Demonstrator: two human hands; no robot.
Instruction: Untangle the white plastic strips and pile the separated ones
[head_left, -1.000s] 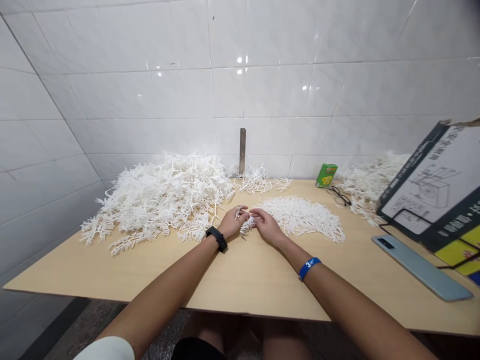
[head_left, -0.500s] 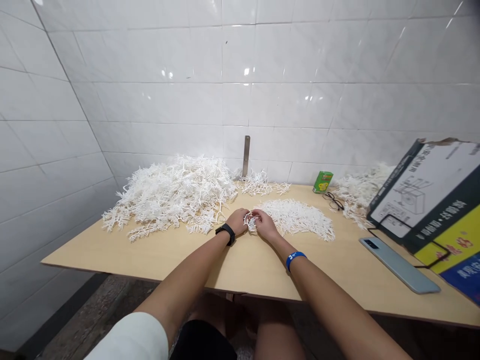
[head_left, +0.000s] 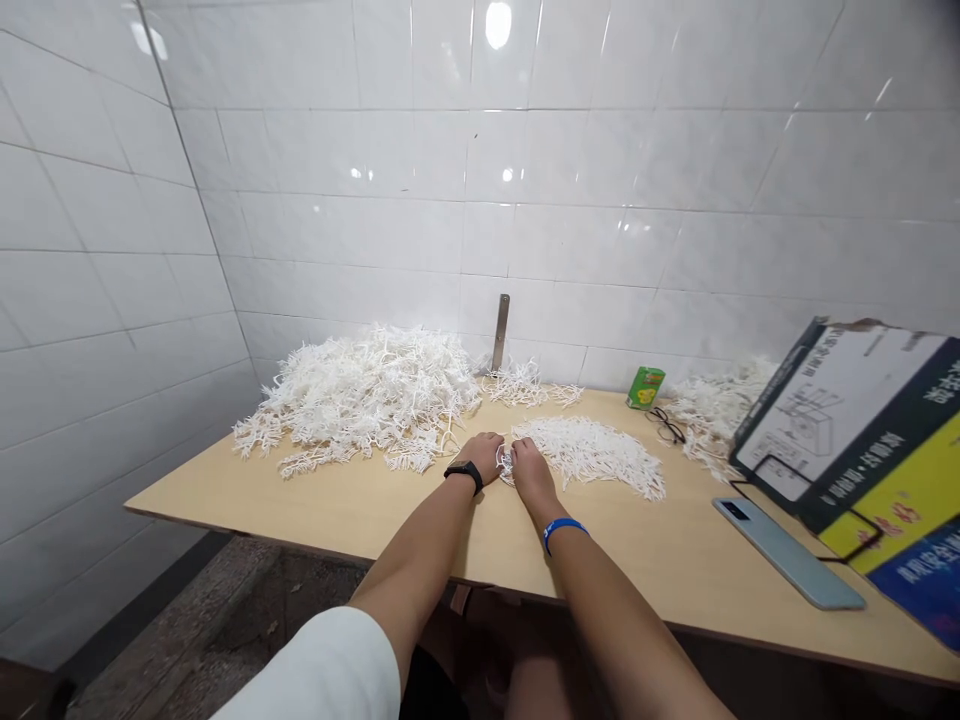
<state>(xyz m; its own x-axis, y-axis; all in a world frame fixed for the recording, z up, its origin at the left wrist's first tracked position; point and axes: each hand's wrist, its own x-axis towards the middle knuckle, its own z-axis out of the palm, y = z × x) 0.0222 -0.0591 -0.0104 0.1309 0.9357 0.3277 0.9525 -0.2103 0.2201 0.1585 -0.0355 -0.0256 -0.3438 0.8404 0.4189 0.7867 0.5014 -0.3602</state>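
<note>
**Close handwork, narrow grip**

Left hand (head_left: 481, 457) and right hand (head_left: 532, 475) held narrow on a small clump of white branched plastic sprigs (head_left: 505, 465), touching the near edge of a flat white sprig patch (head_left: 589, 457). Left of patch: large white sprig heap (head_left: 360, 400). Right of patch: green carton (head_left: 646, 388), black-framed glasses (head_left: 666, 425), pale-blue phone (head_left: 787, 552). Pale wooden bench (head_left: 675, 560) abuts glossy white wall tiles (head_left: 600, 250); dark speckled floor (head_left: 225, 610) below.
</note>
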